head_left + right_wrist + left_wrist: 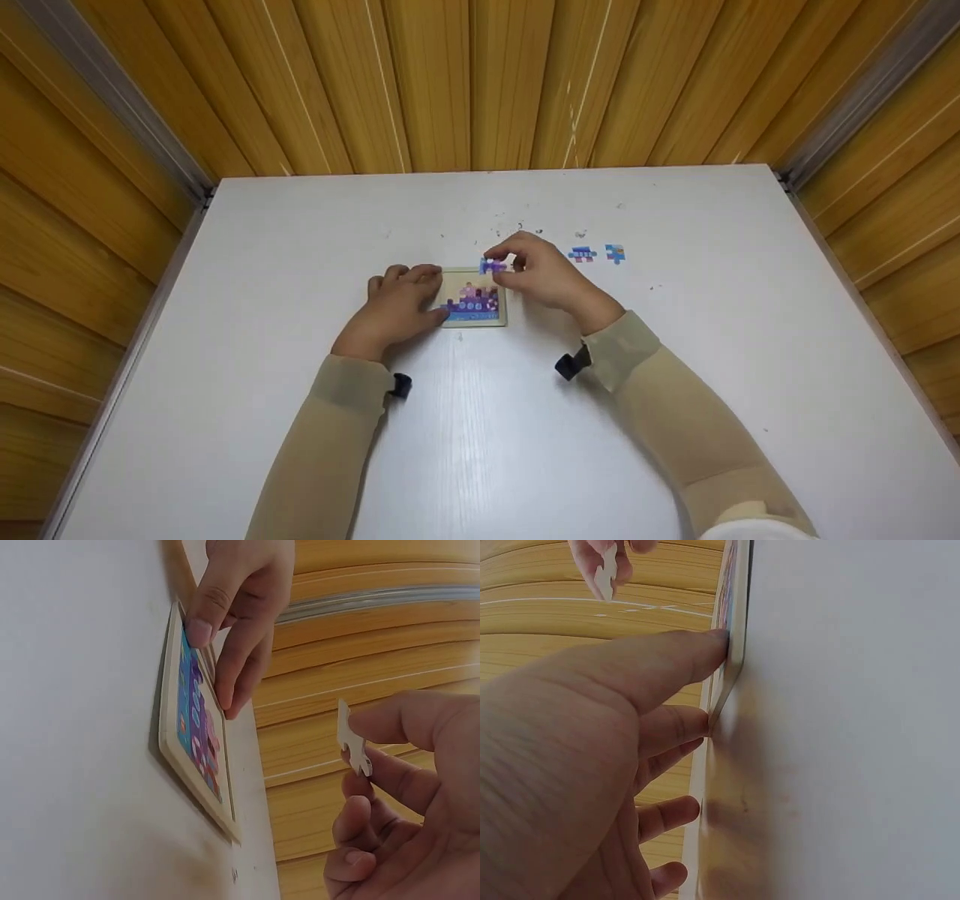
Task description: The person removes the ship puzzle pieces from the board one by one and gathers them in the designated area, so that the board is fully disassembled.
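Note:
A small wooden jigsaw tray (475, 324) lies on the white table, its lower part filled with blue, purple and pink pieces. My left hand (399, 311) rests along its left side. The left thumb (199, 631) presses on the near left corner, and the fingers lie fairly straight at the far left edge. Above the tray's far right corner, my right hand (544, 274) pinches a purple and blue jigsaw piece (491, 266) between thumb and fingers. In the right wrist view this piece (351, 739) is held clear of the tray, its bare wooden side showing.
Two loose jigsaw pieces, one blue and purple (582, 254) and one blue with orange (615, 253), lie right of the right hand. Small dark marks (520, 225) dot the white table (465, 450) behind the tray. Wood-look panels (472, 82) enclose the table's back and sides.

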### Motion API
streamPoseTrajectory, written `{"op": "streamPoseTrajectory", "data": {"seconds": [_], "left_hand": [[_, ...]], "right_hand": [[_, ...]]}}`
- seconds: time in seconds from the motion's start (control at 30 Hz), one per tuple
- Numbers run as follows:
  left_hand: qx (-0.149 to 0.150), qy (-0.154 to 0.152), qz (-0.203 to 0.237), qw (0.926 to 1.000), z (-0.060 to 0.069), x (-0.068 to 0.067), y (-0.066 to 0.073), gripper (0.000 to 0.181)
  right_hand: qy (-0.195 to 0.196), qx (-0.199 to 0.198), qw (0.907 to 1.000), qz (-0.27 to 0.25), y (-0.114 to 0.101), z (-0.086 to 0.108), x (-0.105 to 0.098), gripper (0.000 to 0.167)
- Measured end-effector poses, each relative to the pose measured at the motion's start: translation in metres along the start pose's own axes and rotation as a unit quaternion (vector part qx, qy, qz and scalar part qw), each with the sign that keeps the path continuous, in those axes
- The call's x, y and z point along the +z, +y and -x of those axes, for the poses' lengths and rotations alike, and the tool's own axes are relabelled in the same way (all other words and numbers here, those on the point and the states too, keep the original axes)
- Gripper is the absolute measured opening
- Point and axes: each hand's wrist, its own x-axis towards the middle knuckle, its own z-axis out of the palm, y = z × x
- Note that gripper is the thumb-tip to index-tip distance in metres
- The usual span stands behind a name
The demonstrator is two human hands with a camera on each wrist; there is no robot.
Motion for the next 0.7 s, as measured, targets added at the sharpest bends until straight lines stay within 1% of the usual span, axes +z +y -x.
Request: {"op": "streamPoseTrajectory", "data": {"seconds": [0.17, 0.27, 0.47, 0.7], "left_hand": [[0.005, 0.006, 0.001, 1.0000, -0.001, -0.002, 0.000, 0.077], [0.003, 0.006, 0.004, 1.0000, -0.001, -0.002, 0.000, 0.077], [-0.003, 0.005, -0.003, 1.0000, -0.002, 0.001, -0.001, 0.076], [0.002, 0.008, -0.001, 1.0000, 0.000, 0.001, -0.001, 0.076]], "right_hand": [[0.017, -0.005, 0.9998, 0.007, 0.006, 0.016, -0.018, 0.038], [0.023, -0.007, 0.9996, 0.012, 0.010, 0.024, -0.025, 0.039], [0.031, -0.007, 0.9993, 0.020, 0.020, 0.035, -0.031, 0.038], [0.052, 0.013, 0.9983, 0.020, 0.037, 0.041, -0.034, 0.036]]}}
